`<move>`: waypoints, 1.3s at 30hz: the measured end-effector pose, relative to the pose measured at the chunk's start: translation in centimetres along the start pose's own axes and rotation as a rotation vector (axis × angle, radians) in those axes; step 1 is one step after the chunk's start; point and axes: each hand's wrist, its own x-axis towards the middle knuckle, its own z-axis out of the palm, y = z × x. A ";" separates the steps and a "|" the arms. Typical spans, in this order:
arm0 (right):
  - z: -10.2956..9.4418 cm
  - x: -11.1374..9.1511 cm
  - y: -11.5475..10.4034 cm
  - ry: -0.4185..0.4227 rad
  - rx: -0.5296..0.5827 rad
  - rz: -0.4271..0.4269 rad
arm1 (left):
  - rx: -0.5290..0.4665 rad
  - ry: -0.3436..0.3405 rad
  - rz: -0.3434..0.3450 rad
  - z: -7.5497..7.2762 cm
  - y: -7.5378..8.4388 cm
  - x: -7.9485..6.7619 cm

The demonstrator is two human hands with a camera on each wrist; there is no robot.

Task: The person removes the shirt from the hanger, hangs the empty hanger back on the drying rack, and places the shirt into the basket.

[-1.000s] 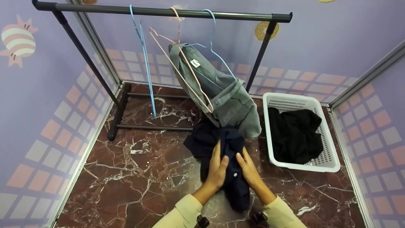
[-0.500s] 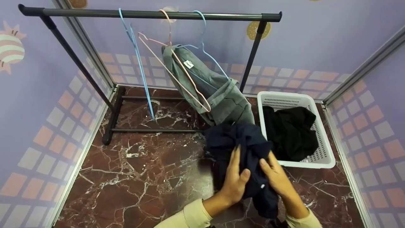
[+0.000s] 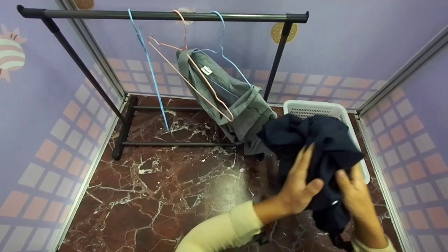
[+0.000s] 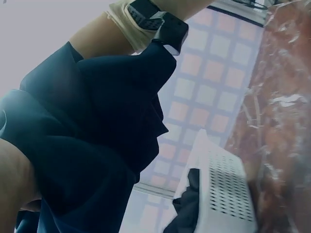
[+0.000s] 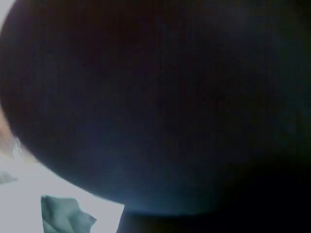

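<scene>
1. Grip: the left hand (image 3: 297, 190) and right hand (image 3: 357, 197) hold one navy garment (image 3: 323, 150) from its two sides. Both thumbs lie toward the near face; several fingers are hidden by the cloth.
2. Position: the bunched navy garment is raised above the floor and overlaps most of the basket (image 3: 315, 103) in the head view. Contact with the basket cannot be determined.
3. Edges: the far rim and parts of the right rim show past the cloth. The right wall (image 3: 406, 115) stands near the right rim. The grey garment (image 3: 249, 111) borders the navy cloth on the left; floor (image 3: 164, 196) extends from the left sleeve (image 3: 224, 227) to the left wall.
4. Count: one rack (image 3: 162, 15); three hangers, namely two blue hangers (image 3: 154, 78) and one pink hanger (image 3: 185, 35) between them; one basket, with black cloth (image 4: 187, 208) inside.
5. Surface and room: dark red, white-veined floor; lilac wall panels patterned with pink and white blocks.
</scene>
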 end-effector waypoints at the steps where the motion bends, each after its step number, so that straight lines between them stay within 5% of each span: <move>1: -0.5 0.4 -0.1 0.016 0.013 -0.020 | 0.004 -0.010 0.010 0.4 0.0 0.8; 7: -3.1 3.8 -0.3 0.153 0.060 -0.089 | 0.005 -0.062 0.059 2.5 -0.6 5.4; 15: -6.0 8.5 0.3 0.279 -0.061 -0.116 | -0.030 -0.137 0.074 4.8 -2.7 10.9; 19: -7.0 10.4 2.1 0.301 -0.142 -0.097 | -0.107 -0.137 0.059 5.4 -4.9 12.5; 22: -7.4 11.3 4.5 0.314 -0.256 -0.072 | -0.180 -0.129 -0.001 5.9 -7.1 12.6; 26: -8.0 12.1 8.7 0.294 -0.400 -0.039 | -0.213 -0.123 -0.213 6.5 -10.6 11.7; 31: -8.2 12.6 13.6 0.133 -0.584 0.026 | -0.035 -0.117 -0.491 6.5 -14.4 9.8; 35: -8.5 12.6 15.6 0.005 -0.681 0.062 | 0.109 -0.118 -0.545 6.1 -15.6 8.9; 39: -9.1 12.4 15.4 -0.025 -0.715 0.075 | 0.169 -0.133 -0.530 5.5 -15.3 8.9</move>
